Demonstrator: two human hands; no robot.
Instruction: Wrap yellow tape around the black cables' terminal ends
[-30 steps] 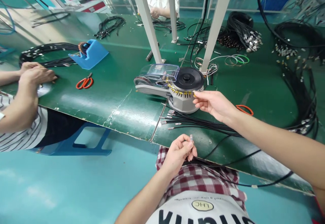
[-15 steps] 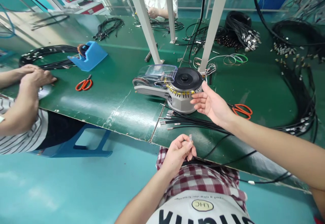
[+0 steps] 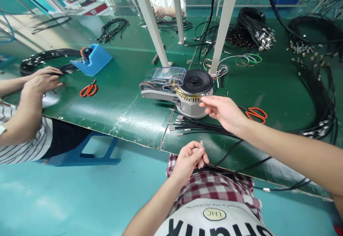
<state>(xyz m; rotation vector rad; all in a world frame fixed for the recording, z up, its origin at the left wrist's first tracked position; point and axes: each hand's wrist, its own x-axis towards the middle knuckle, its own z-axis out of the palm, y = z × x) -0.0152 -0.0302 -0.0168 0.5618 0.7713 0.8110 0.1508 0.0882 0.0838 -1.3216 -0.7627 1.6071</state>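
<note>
My left hand (image 3: 193, 155) is closed around a black cable near the table's front edge. The cable's silver connector (image 3: 202, 143) sticks up above my thumb and finger. My right hand (image 3: 220, 110) pinches at the right front rim of a round tape dispenser (image 3: 191, 109), thumb and forefinger together on the end of a yellow tape strip (image 3: 198, 96). More short yellow strips sit around the rim below its black disc (image 3: 195, 82). Below the dispenser lies a bundle of black cables (image 3: 198, 126) with metal ends pointing left.
Orange-handled scissors (image 3: 256, 114) lie right of my right hand. Another pair of scissors (image 3: 88, 90) and a blue tape holder (image 3: 98, 61) are at left, beside a co-worker's hands (image 3: 44, 80). White posts (image 3: 150, 21) rise behind the dispenser. Cable coils (image 3: 253, 29) lie at the back right.
My right thumb has come down and closed against the forefinger at the dispenser's rim. My left hand keeps its hold on the cable. The co-worker's hands at left have spread apart.
</note>
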